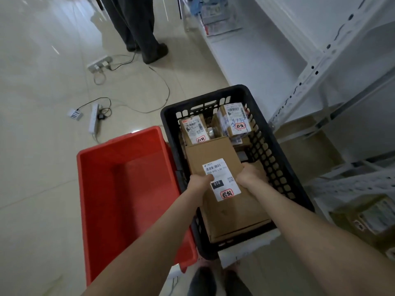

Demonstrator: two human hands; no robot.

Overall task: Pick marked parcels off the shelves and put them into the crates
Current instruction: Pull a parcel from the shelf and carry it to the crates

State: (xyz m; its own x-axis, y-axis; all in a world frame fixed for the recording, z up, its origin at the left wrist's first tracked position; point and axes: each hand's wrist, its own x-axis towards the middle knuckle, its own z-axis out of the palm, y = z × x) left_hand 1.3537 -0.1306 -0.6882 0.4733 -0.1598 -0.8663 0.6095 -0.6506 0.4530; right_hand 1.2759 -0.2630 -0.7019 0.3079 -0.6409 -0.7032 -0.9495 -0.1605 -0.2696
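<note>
Parcel (215, 154) gripped between left hand (199, 180) and right hand (251, 175).

A pale, glossy tiled floor (42, 159) fills the left side, with soft streaks of light mirrored in it near the top. On the tiles lie a white power strip (94, 121) with a black plug in it, a second socket block (99, 63) farther off, and a small grey device (74, 113) just beside the strip. Thin cables (164, 92) loop across the tiles around them. At the top stand another person's legs (139, 28) (dark trousers, dark shoes). Along the right runs white metal shelving (256, 67), its slotted uprights (314, 69) crossing at a slant.
</note>
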